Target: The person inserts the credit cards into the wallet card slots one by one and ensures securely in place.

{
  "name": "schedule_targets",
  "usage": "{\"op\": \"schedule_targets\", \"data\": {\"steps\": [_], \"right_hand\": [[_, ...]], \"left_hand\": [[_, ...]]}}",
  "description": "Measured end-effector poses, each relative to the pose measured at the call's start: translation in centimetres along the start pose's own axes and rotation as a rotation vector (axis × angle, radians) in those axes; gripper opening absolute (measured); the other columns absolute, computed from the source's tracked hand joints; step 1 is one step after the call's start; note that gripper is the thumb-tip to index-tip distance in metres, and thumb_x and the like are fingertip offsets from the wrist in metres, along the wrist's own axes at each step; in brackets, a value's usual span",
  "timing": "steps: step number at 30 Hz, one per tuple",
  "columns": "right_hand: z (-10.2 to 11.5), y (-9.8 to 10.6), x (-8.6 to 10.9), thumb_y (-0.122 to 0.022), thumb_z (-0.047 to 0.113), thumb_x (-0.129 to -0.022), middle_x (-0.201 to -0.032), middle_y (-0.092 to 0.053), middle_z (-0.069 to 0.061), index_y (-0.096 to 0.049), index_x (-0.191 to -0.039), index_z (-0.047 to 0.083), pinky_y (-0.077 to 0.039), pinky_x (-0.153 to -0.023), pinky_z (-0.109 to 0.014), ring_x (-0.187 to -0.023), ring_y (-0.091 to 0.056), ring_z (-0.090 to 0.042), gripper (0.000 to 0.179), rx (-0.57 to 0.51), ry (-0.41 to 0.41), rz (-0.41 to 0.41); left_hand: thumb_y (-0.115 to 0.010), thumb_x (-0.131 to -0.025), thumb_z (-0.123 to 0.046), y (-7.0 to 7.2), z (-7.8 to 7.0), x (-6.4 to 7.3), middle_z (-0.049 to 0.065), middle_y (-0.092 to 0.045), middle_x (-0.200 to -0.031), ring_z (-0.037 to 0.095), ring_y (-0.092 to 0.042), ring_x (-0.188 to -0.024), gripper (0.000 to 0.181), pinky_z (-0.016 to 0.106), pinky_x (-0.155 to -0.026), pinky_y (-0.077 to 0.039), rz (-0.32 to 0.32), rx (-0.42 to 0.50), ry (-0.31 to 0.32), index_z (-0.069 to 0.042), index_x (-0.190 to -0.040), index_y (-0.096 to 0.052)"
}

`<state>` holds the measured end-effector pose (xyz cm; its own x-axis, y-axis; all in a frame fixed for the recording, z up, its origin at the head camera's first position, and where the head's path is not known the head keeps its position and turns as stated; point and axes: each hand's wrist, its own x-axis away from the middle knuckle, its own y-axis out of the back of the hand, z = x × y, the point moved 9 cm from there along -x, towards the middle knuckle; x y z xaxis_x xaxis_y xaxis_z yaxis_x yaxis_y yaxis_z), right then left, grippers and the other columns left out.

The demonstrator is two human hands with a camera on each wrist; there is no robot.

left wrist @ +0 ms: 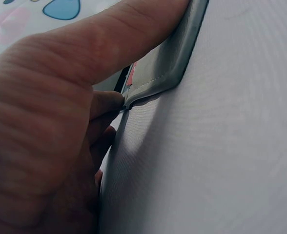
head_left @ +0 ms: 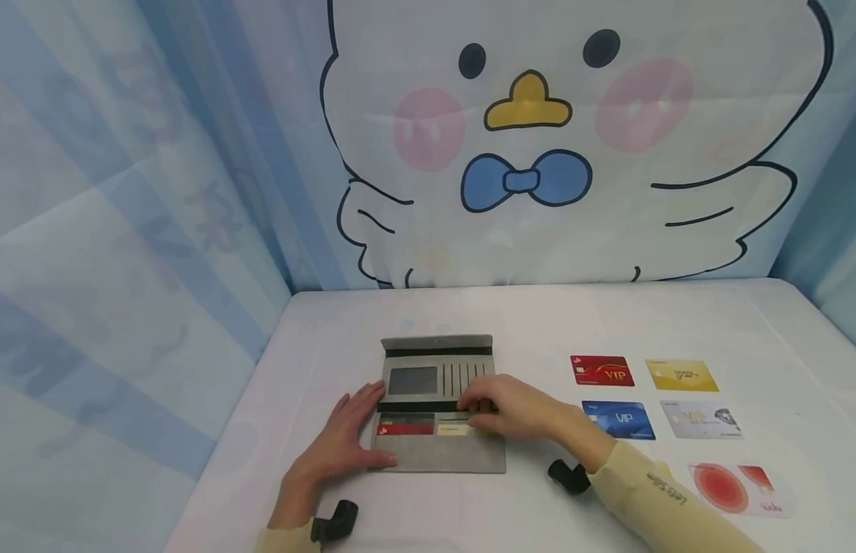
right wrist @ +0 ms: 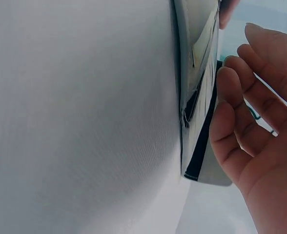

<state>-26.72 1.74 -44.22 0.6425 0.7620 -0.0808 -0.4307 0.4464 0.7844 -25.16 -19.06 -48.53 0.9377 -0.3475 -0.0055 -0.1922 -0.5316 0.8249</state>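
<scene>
A grey card wallet (head_left: 436, 455) lies unfolded on the table, with a dark clear window (head_left: 413, 381) and a row of slots in its upper half. In its lower pockets sit a red card (head_left: 404, 429) on the left and a pale yellow card (head_left: 453, 430) on the right, both mostly covered. My left hand (head_left: 345, 434) rests along the wallet's left side, its thumb (left wrist: 119, 41) over the wallet. Above the right pocket, my right hand (head_left: 512, 405) has loosely bent fingers (right wrist: 226, 119); the right wrist view shows nothing between them and the thumb.
On the table to the right lie a red VIP card (head_left: 603, 371), a gold card (head_left: 681, 375), a blue VIP card (head_left: 619, 421), a silver VIP card (head_left: 702, 420) and a white card with a red circle (head_left: 722, 488). My right sleeve partly hides another yellow item (head_left: 665, 468). A printed curtain (head_left: 524, 246) hangs behind.
</scene>
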Motion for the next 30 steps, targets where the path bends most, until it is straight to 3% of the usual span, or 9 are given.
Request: {"op": "schedule_targets", "data": {"steps": [17,30], "right_hand": [[0.2,2.1,1.9,-0.069,0.021,-0.086,-0.103,-0.063,-0.001,-0.063,-0.115,0.011,-0.052,-0.074,-0.032,-0.084,-0.058,-0.009,0.032,-0.164,0.027,-0.044],[0.1,4.9,5.1,-0.070,0.026,-0.085,-0.100,-0.063,-0.002,-0.061,-0.117,0.016,-0.052,-0.077,-0.034,-0.088,-0.058,-0.016,0.035,-0.172,-0.015,-0.127]], "left_hand": [[-0.077,-0.062,-0.059,0.0,-0.1,-0.1,-0.003,-0.027,-0.151,0.015,-0.016,-0.139,0.105,0.042,-0.113,-0.004,-0.002,-0.009,-0.005,-0.017,-0.147,-0.032],[-0.077,-0.062,-0.060,-0.1,-0.2,-0.1,-0.003,-0.027,-0.151,0.016,-0.016,-0.139,0.105,0.043,-0.113,-0.005,-0.008,-0.002,-0.019,-0.016,-0.146,-0.032]]}}
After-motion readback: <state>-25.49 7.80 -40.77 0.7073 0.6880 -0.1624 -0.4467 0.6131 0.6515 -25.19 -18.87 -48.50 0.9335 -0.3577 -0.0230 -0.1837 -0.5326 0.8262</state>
